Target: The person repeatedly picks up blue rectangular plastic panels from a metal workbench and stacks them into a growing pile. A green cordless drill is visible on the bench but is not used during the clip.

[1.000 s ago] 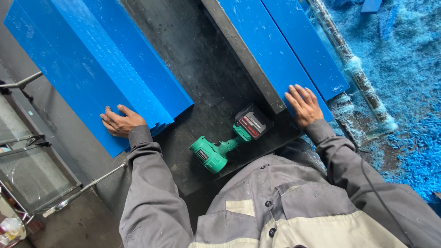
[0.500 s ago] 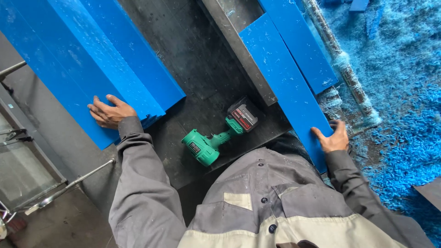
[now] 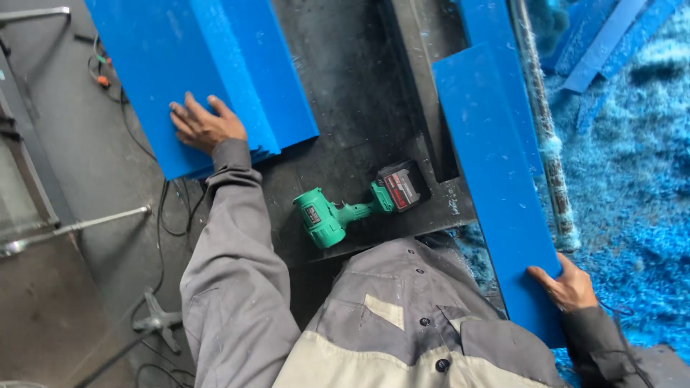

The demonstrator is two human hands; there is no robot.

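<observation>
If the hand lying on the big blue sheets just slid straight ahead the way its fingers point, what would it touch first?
Probably only more of the same stack. The left hand lies flat on the stacked blue sheets, fingers pointing up along them. Nothing else sits on that surface ahead as far as the picture reaches.

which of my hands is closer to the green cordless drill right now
Left. Your left hand lies flat on the blue panel stack, up and left of the drill. Your right hand grips the long blue board, farther off to the drill's right.
</observation>
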